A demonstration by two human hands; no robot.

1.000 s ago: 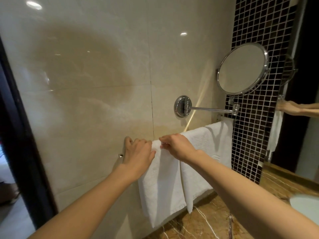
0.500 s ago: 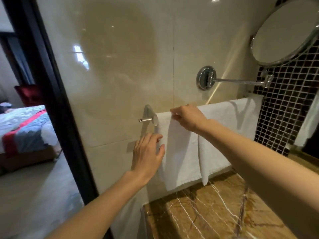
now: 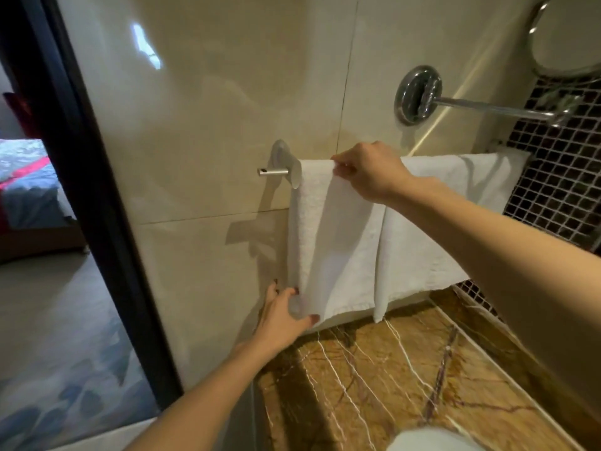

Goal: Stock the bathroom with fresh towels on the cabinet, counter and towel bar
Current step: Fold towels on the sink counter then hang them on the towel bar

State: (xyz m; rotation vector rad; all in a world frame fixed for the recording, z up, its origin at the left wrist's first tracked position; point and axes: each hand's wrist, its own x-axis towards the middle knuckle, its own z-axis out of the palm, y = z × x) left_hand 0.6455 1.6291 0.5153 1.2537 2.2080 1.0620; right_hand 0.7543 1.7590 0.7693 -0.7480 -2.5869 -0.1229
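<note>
Slippage worries us: our right hand (image 3: 370, 172) pinches the top fold of the white terry towel (image 3: 338, 242) draped over the brushed-metal towel bar (image 3: 273, 171), our left hand (image 3: 283, 320) grips its lower corner, and too hard a downward tug could drag it onto the brown marble surface (image 3: 390, 385).

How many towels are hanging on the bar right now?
2. The left towel hangs at the bar end, held by the left hand and right hand; the right towel hangs beside it, toward the mosaic tiles. The forearm hides part; no third shows.
</note>
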